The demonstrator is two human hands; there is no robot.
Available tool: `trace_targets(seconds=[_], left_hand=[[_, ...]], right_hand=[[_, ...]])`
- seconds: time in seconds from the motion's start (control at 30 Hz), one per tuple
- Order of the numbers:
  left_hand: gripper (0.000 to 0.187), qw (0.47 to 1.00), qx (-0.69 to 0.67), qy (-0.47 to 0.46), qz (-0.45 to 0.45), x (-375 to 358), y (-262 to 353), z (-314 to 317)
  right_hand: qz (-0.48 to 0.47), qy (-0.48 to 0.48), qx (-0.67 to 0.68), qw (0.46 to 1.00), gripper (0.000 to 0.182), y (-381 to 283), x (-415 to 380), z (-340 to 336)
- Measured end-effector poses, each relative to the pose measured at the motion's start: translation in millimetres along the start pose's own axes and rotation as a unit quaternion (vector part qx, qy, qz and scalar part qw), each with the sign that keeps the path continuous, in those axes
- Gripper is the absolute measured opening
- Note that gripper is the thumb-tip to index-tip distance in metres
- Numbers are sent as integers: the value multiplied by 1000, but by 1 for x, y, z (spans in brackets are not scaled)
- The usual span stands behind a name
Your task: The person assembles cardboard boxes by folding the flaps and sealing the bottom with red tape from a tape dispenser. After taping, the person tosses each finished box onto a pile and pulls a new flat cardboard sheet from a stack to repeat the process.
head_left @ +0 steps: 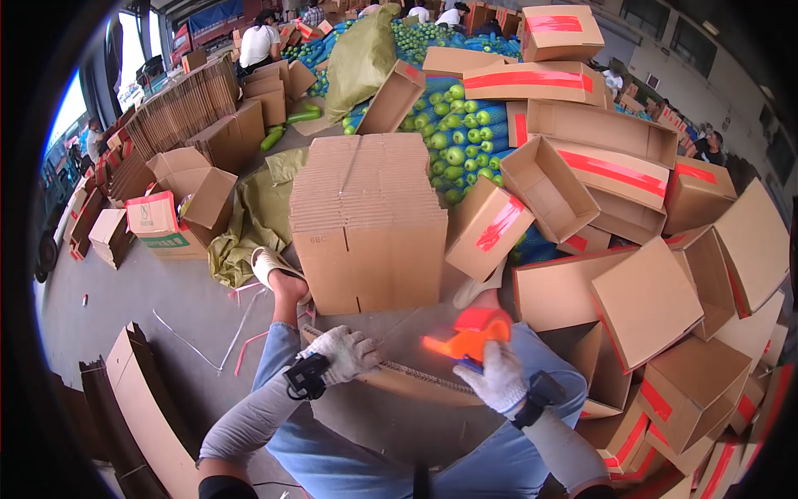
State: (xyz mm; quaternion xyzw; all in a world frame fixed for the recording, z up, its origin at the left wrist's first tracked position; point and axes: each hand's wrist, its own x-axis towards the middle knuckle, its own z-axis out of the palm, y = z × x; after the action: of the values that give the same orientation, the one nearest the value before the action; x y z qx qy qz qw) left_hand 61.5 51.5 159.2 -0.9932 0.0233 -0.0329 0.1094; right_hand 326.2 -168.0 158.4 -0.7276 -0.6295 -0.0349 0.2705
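Observation:
My right hand [499,381], in a white glove, grips an orange tape dispenser [459,343] loaded with a roll of red tape [484,318]. It is slightly smeared by motion. My left hand [349,353], also gloved, is closed on the upper edge of a cardboard box [420,386], which sits low between my knees and shows mostly edge-on. The dispenser is above the right end of that edge. Straight ahead stands a thick stack of flattened cardboard boxes [370,266], between my feet.
Open boxes with red tape [648,303] are piled along my right. Behind the stack lie green vegetables in blue netting [453,137] and a full olive sack [362,62]. More flattened cardboard [154,407] leans at lower left. Tape strips [241,337] litter the floor. A person [259,43] works farther back.

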Motion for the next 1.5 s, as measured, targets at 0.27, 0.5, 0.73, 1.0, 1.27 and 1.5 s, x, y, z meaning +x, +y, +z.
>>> trace_targets(seconds=[0.27,0.5,0.73,1.0,1.27,1.5], left_hand=[[75,780,-148,229,-563,-11,103,12],[97,399,-507,529,-552,-4,126,58],[100,444,-539,507,-505,-32,129,69],[82,524,-587,327,-523,-53,108,22],[75,817,-176,-79,-543,-21,71,0],[59,861,-209,-61,-459,13,53,1]], right_hand=[[105,-197,60,973,77,-32,-50,25],[249,-344,167,890,101,-28,-38,5],[210,-243,398,859,104,-19,-42,18],[329,-114,93,933,84,-29,-63,21],[370,122,364,846,46,-8,0,53],[322,280,563,708,35,19,-48,9]])
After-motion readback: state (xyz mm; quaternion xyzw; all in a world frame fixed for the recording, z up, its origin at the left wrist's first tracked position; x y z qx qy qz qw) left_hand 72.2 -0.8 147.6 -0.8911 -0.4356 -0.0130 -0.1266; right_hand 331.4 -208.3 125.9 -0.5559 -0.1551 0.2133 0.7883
